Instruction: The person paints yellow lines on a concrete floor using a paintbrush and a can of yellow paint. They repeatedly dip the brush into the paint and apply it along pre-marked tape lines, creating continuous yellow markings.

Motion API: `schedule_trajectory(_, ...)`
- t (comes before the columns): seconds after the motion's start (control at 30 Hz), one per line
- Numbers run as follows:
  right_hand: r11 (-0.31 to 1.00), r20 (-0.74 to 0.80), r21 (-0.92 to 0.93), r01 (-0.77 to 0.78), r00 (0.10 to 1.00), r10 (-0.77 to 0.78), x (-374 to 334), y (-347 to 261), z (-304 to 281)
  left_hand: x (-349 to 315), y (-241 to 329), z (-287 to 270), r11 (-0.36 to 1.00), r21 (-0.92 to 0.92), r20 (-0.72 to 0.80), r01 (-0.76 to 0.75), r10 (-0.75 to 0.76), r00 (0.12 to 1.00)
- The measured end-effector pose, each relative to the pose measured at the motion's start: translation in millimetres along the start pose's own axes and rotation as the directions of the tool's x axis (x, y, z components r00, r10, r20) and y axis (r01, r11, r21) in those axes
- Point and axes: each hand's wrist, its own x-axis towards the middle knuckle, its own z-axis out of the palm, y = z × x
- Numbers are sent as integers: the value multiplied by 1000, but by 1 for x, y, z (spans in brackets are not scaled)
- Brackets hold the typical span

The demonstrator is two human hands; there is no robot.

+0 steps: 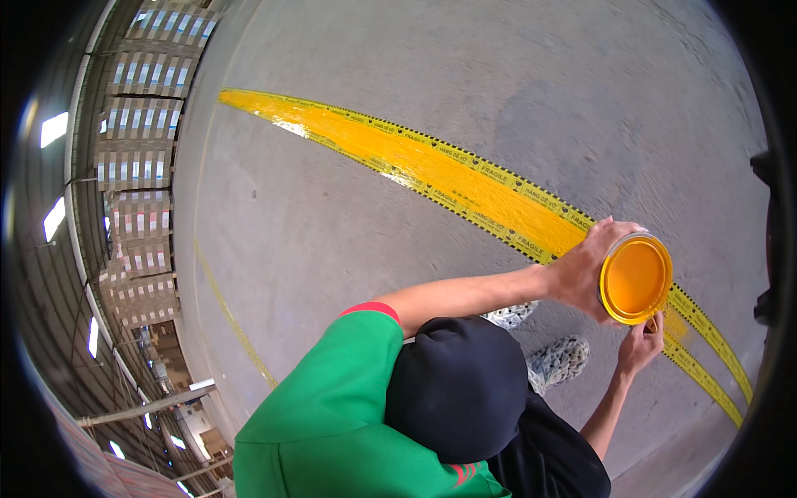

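My left hand (581,270) grips the side of a round paint can (604,286) tilted so its open top shows. Orange-yellow paint (636,278) fills the inside, and the rim is smeared with it. At the can's lower edge, the fingers of my right hand (639,347) are closed against the rim, beside a small orange-coated bit I cannot make out. Beneath and beyond the can runs a glossy yellow painted stripe (448,187), bordered by two lines of yellow tape (490,170) with black print. Part of the stripe is hidden by the can and my left hand.
Grey concrete floor (398,66) surrounds the stripe. Patterned shoes (558,361) stand beside it, below my left forearm. A rounded dark form (457,390) covers the lower middle. Stacked cartons (141,166) line the left side, and a faint yellow line (228,311) crosses the floor there.
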Motion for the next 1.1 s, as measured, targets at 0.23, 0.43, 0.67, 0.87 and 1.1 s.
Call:
schedule_trajectory(0.23, 969, -229, 44, -242, 942, 246, 17, 30, -49, -1, 3, -2, 1000, -22, 27, -3, 4, 1000)
schedule_trajectory(0.43, 939, -508, -280, -199, 861, 31, 29, 39, -154, 1, 7, -3, 998, -61, 0, 12, -12, 1000)
schedule_trajectory(0.67, 862, -412, 441, 251, 910, -53, 15, -94, -180, 8, 15, -2, 1000, -19, 26, -23, 24, 999)
schedule_trajectory(0.87, 892, -55, 380, 245, 969, -243, -6, -184, -113, 9, 18, 2, 998, -59, 108, 23, -16, 994)
schedule_trajectory(1.1, 944, 73, 234, 233, 964, -256, -5, -190, -86, 0, 14, 8, 990, -143, 164, 13, 11, 986)
